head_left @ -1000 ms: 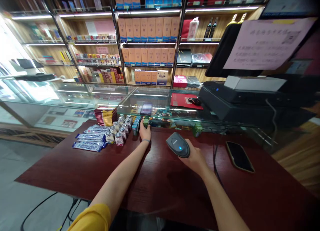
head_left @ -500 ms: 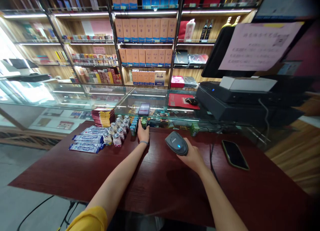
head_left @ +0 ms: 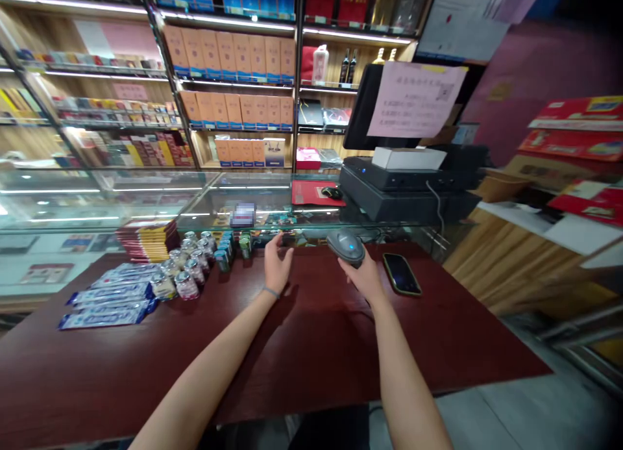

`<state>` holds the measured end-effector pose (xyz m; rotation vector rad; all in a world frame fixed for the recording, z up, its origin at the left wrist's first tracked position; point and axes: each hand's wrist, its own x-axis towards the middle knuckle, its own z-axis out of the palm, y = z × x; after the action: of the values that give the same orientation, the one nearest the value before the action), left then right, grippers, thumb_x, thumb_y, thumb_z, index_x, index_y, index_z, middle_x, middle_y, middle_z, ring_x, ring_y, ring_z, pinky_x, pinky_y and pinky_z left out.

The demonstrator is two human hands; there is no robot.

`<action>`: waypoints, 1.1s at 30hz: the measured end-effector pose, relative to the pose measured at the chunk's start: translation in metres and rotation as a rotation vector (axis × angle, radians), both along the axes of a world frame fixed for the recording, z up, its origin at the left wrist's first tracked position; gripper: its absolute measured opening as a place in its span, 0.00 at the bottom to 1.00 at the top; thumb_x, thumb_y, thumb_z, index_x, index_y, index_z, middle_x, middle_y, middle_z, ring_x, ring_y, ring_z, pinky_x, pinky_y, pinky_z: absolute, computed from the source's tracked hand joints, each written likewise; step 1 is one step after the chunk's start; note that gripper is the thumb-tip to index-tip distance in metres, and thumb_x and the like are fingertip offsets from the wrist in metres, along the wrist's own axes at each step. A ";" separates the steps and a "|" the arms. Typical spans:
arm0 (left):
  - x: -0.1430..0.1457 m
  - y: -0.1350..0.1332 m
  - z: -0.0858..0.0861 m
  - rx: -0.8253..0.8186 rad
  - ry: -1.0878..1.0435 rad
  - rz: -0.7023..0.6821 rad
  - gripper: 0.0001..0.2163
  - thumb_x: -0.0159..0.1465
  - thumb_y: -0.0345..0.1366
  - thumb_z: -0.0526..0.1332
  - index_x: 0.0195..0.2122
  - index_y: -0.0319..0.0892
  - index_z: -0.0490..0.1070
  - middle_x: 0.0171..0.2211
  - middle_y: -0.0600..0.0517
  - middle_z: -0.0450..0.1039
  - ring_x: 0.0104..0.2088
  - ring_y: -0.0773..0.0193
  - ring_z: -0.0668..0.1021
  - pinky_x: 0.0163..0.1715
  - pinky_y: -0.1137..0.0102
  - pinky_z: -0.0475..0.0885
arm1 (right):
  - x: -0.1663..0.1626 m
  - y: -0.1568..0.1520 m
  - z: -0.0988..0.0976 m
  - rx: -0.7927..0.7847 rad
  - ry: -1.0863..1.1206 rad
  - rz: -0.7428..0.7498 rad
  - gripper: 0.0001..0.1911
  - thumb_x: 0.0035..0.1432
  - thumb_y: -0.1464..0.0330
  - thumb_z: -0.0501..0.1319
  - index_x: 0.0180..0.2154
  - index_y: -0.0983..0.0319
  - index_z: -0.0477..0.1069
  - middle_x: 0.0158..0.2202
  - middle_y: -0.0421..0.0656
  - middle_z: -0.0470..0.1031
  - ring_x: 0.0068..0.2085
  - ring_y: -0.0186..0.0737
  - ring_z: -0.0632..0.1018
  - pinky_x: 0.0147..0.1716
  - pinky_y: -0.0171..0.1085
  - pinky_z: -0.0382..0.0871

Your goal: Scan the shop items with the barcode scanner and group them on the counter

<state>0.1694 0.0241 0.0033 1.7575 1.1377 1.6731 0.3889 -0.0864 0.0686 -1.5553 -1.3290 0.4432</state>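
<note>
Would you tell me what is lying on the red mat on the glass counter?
A black mouse lies on the red mat. The mat's right edge is hidden behind the black register base.

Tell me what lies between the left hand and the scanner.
Only bare red tabletop; the head view shows the left hand and scanner apart.

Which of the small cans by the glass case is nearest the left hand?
The green can, at the row's right end; the blue cans sit farther left.

Glossy dark wood-grain table
</note>
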 end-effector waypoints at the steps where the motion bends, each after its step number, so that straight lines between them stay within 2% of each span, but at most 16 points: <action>1: 0.015 0.002 -0.001 -0.018 -0.008 -0.078 0.23 0.65 0.34 0.63 0.61 0.43 0.64 0.55 0.42 0.68 0.54 0.56 0.74 0.54 0.61 0.73 | 0.006 -0.001 0.002 0.007 0.037 -0.035 0.22 0.55 0.57 0.65 0.49 0.58 0.68 0.22 0.35 0.75 0.18 0.39 0.75 0.22 0.35 0.68; 4: 0.059 0.007 -0.006 -0.068 0.003 -0.230 0.21 0.64 0.31 0.62 0.59 0.44 0.67 0.54 0.43 0.67 0.51 0.57 0.75 0.50 0.62 0.75 | 0.026 -0.005 0.005 0.053 0.124 -0.115 0.19 0.55 0.56 0.66 0.44 0.59 0.67 0.19 0.32 0.71 0.17 0.38 0.74 0.21 0.35 0.68; 9: 0.122 0.014 -0.016 -0.126 0.043 -0.355 0.24 0.61 0.26 0.63 0.60 0.45 0.67 0.51 0.44 0.66 0.48 0.59 0.75 0.48 0.62 0.75 | 0.051 -0.008 0.002 0.107 0.195 -0.214 0.17 0.55 0.56 0.66 0.41 0.58 0.66 0.19 0.31 0.70 0.16 0.37 0.73 0.20 0.35 0.68; 13: 0.151 0.021 -0.023 -0.143 0.061 -0.353 0.25 0.61 0.25 0.63 0.60 0.47 0.68 0.49 0.45 0.65 0.44 0.60 0.74 0.49 0.62 0.74 | 0.057 -0.008 -0.003 0.156 0.250 -0.237 0.16 0.56 0.56 0.65 0.41 0.57 0.65 0.18 0.31 0.69 0.15 0.36 0.71 0.18 0.34 0.66; 17: 0.163 0.026 -0.027 -0.132 0.086 -0.334 0.24 0.60 0.25 0.63 0.59 0.47 0.70 0.48 0.46 0.65 0.46 0.59 0.74 0.50 0.62 0.73 | 0.054 -0.008 -0.002 0.165 0.265 -0.249 0.16 0.55 0.56 0.65 0.40 0.57 0.66 0.16 0.31 0.68 0.15 0.36 0.71 0.18 0.33 0.65; 19: 0.166 0.027 -0.028 -0.124 0.095 -0.330 0.22 0.60 0.25 0.63 0.56 0.46 0.72 0.47 0.46 0.66 0.47 0.59 0.74 0.50 0.63 0.73 | 0.052 -0.008 -0.001 0.167 0.263 -0.238 0.16 0.55 0.57 0.65 0.40 0.57 0.66 0.16 0.31 0.68 0.15 0.36 0.71 0.18 0.33 0.66; 22: 0.167 0.025 -0.027 -0.121 0.109 -0.320 0.17 0.60 0.24 0.62 0.50 0.43 0.73 0.43 0.47 0.69 0.42 0.60 0.74 0.46 0.64 0.72 | 0.052 -0.008 -0.001 0.164 0.263 -0.230 0.17 0.55 0.57 0.65 0.41 0.58 0.66 0.16 0.31 0.67 0.15 0.36 0.71 0.17 0.34 0.65; 26: 0.156 0.018 -0.024 -0.142 0.064 -0.323 0.13 0.60 0.27 0.63 0.47 0.42 0.72 0.37 0.50 0.71 0.37 0.62 0.74 0.44 0.66 0.71 | 0.054 -0.007 -0.004 0.147 0.260 -0.213 0.17 0.55 0.56 0.66 0.42 0.57 0.66 0.18 0.31 0.69 0.15 0.36 0.71 0.18 0.33 0.66; 29: 0.130 0.011 -0.019 -0.181 -0.111 -0.328 0.13 0.62 0.30 0.63 0.48 0.42 0.70 0.39 0.50 0.72 0.39 0.63 0.75 0.45 0.67 0.71 | 0.052 -0.007 -0.004 0.109 0.219 -0.202 0.18 0.55 0.56 0.66 0.42 0.57 0.66 0.19 0.31 0.70 0.16 0.36 0.72 0.19 0.33 0.67; 33: 0.069 0.003 -0.010 -0.316 -0.361 -0.393 0.16 0.64 0.36 0.62 0.53 0.43 0.68 0.44 0.48 0.74 0.40 0.64 0.78 0.41 0.69 0.74 | 0.037 -0.007 0.001 0.060 0.175 -0.152 0.20 0.54 0.54 0.66 0.43 0.57 0.65 0.19 0.32 0.71 0.17 0.37 0.74 0.19 0.34 0.68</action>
<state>0.2384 0.0276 -0.0067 1.3116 0.7803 1.4068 0.4262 -0.0935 0.0693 -1.5189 -1.0734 0.4299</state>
